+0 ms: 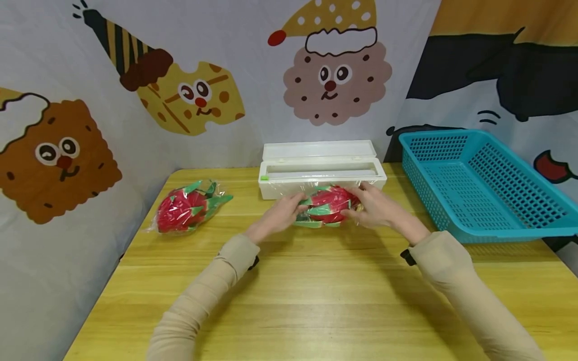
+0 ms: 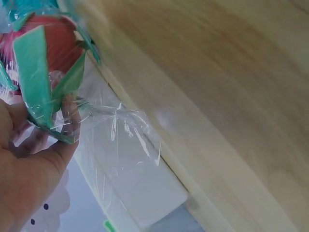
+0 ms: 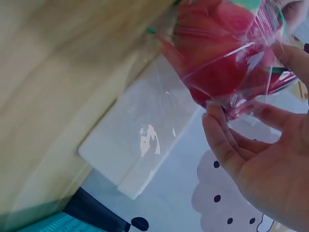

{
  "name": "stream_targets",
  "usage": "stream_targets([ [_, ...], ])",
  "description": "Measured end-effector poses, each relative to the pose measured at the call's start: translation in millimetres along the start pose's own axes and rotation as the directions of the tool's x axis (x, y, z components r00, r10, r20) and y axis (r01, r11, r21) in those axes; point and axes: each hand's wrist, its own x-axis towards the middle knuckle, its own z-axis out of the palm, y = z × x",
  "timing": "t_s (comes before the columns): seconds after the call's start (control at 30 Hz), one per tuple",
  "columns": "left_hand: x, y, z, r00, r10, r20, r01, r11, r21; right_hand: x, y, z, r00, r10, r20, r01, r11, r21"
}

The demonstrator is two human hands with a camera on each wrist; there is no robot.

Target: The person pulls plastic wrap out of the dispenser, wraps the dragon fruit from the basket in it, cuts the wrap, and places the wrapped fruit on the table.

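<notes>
- Table (image 1: pixel 316 296): dragon fruit (image 1: pixel 329 204) sits mid-table, just in front of the white film dispenser (image 1: pixel 321 175).
- Step, as judged: draw the cling film (image 2: pixel 120 140) taut and smooth before pressing the ends.
- Left hand (image 1: pixel 280 214) and right hand (image 1: pixel 377 205): fingers curled, pinching film against fruit.
- Fruit: red, green scales, glossy.

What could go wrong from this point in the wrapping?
The cling film still runs from the dragon fruit to the open dispenser box, so pulling may drag the box or tear the film unevenly. The left hand and right hand hold bunched film, which may cling to itself.
</notes>
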Motion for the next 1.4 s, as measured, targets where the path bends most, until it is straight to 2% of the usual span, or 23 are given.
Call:
stream_targets([
  [0.1,2.2,-1.7,-1.7,1.0,-0.006,-0.005,0.006,1.0,-0.018,6.1,1.7,-4.3,0.999,-0.012,0.047,0.011,1.0,0.023],
  [0.27,5.6,-3.8,-4.2,0.998,-0.057,0.014,0.058,0.995,-0.087,15.6,10.1,-7.8,0.996,-0.019,0.092,0.015,0.999,0.048],
  [0.47,7.0,-4.6,-6.1,0.997,-0.079,-0.002,0.078,0.995,-0.063,18.7,20.8,-6.2,0.998,0.004,0.066,-0.011,0.994,0.105],
  [0.57,5.4,-4.8,-6.3,0.995,-0.095,0.038,0.098,0.992,-0.079,14.3,25.9,-2.4,0.999,0.002,0.035,-0.007,0.99,0.144],
  [0.67,3.8,-5.4,-5.5,0.987,-0.13,0.099,0.142,0.98,-0.136,8.7,30.6,1.7,0.999,0.009,0.037,-0.016,0.983,0.184],
  [0.73,3.5,-6.3,-4.8,0.983,-0.141,0.116,0.161,0.969,-0.188,5.6,32.3,3.4,0.999,0.019,0.05,-0.029,0.976,0.215],
  [0.93,4.4,-12.8,-3.8,0.988,-0.137,0.073,0.152,0.948,-0.28,-0.5,30.8,-0.9,0.991,0.099,0.091,-0.122,0.946,0.301],
  [1.03,3.8,-16.6,-8.3,0.987,-0.149,0.054,0.158,0.943,-0.291,0.1,26.9,-6.6,0.989,0.125,0.085,-0.143,0.955,0.261],
  [1.13,3.4,-25.9,-14.7,0.986,-0.165,-0.032,0.15,0.949,-0.278,5.1,20.4,-12.0,0.988,0.146,0.055,-0.154,0.97,0.186],
  [1.2,3.5,-34.0,-20.1,0.974,-0.177,-0.138,0.139,0.958,-0.252,11.9,12.4,-15.4,0.987,0.155,0.03,-0.158,0.978,0.139],
  [1.3,3.4,-47.9,-27.2,0.93,-0.21,-0.302,0.156,0.969,-0.193,26.8,-4.8,-17.9,0.991,0.132,-0.008,-0.131,0.987,0.098],
  [1.4,3.7,-60.8,-32.8,0.881,-0.272,-0.386,0.229,0.961,-0.154,44.2,-24.6,-15.5,0.998,0.064,-0.015,-0.062,0.996,0.061],
])
